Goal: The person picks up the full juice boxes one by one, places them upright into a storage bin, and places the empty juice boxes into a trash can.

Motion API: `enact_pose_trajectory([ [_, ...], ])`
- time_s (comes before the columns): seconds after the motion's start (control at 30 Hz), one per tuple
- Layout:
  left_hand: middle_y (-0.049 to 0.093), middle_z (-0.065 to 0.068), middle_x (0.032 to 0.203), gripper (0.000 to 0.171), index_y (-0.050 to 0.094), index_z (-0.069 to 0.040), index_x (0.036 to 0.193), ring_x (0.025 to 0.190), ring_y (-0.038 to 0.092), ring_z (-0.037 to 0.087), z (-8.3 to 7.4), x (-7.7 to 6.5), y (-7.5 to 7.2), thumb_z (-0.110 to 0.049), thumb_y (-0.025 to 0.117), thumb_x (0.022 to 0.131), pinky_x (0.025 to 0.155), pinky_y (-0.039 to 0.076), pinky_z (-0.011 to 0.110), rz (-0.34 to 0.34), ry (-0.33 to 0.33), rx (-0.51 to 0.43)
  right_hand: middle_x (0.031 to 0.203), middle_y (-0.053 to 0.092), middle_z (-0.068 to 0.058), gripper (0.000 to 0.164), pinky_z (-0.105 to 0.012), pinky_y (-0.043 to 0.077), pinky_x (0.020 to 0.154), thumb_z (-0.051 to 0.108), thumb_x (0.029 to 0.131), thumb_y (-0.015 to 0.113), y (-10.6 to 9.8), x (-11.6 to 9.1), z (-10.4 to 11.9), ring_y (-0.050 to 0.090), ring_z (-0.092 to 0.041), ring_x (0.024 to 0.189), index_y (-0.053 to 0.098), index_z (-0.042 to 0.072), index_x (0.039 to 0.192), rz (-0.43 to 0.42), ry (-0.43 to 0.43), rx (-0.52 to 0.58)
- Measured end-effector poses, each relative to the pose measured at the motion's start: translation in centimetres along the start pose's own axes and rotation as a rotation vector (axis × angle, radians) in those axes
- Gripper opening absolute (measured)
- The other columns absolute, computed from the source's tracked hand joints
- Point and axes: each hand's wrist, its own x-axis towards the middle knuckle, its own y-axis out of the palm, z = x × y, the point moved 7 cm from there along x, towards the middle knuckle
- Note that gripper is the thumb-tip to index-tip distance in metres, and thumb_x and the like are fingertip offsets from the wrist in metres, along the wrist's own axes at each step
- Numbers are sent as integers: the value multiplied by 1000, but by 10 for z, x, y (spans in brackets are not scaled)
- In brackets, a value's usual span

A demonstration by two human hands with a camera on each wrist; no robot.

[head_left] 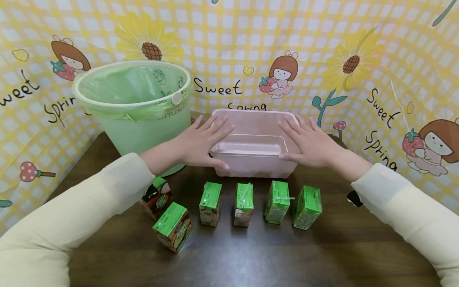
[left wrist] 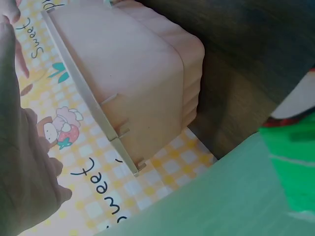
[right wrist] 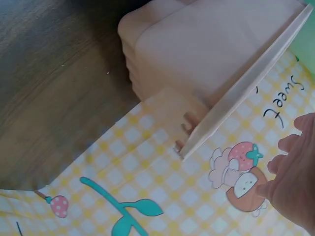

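A pale pink plastic bin [head_left: 255, 167] stands on the table against the patterned cloth. My left hand [head_left: 199, 144], fingers spread, hovers by its left side, and my right hand [head_left: 312, 144] is spread likewise by its right side. Neither holds anything. In the left wrist view, the left hand [left wrist: 29, 167] shows a gap from the bin's rim. The right wrist view has the right hand [right wrist: 295, 182] apart from the rim too. In front of the bin stand several green-topped drink cartons [head_left: 210, 203], some with a straw, such as the carton [head_left: 277, 202] right of the middle.
At the left is a tall green trash can [head_left: 154, 133] with a green liner bag, close beside the bin. Two cartons, one brown-sided [head_left: 173, 229], stand at the left end of the row. A yellow checked cloth [head_left: 222, 48] hangs behind the dark wooden table [head_left: 236, 259].
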Motion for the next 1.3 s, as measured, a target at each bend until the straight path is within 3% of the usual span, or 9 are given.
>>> enact_pose_trajectory([
  [0.17, -16, 3, 160, 107, -6, -27, 156, 146, -11, 29, 2, -15, 0, -84, 42, 79, 112, -5, 59, -24, 23, -62, 162, -1, -9, 90, -55, -7, 113, 69, 92, 41, 4, -3, -9, -5, -34, 146, 3, 20, 157, 5, 27, 32],
  [0.57, -4, 5, 162, 102, 3, -29, 157, 147, 3, 31, 13, -56, 2, -80, 47, 81, 113, 11, 57, -85, 22, -72, 160, 12, -18, 76, -57, 1, 113, 51, 100, 45, 14, -15, -43, 5, -37, 146, 15, 11, 156, -81, 50, 152],
  [0.83, 8, 8, 162, 100, 10, -25, 158, 145, 16, 33, 23, -87, 5, -72, 56, 82, 112, 19, 54, -90, -19, -155, 158, 17, -21, 70, -53, 2, 115, 45, 101, 46, 29, -21, -60, 8, -37, 146, 24, 4, 153, -106, 41, 182],
  [1.3, 25, 5, 159, 89, 16, -33, 156, 141, 30, 30, 42, -142, 13, -56, 66, 86, 104, 33, 56, -139, -146, -305, 155, 26, -22, 58, -50, 3, 115, 33, 105, 42, 51, -26, -63, 16, -39, 144, 30, -1, 150, -144, -15, 192],
])
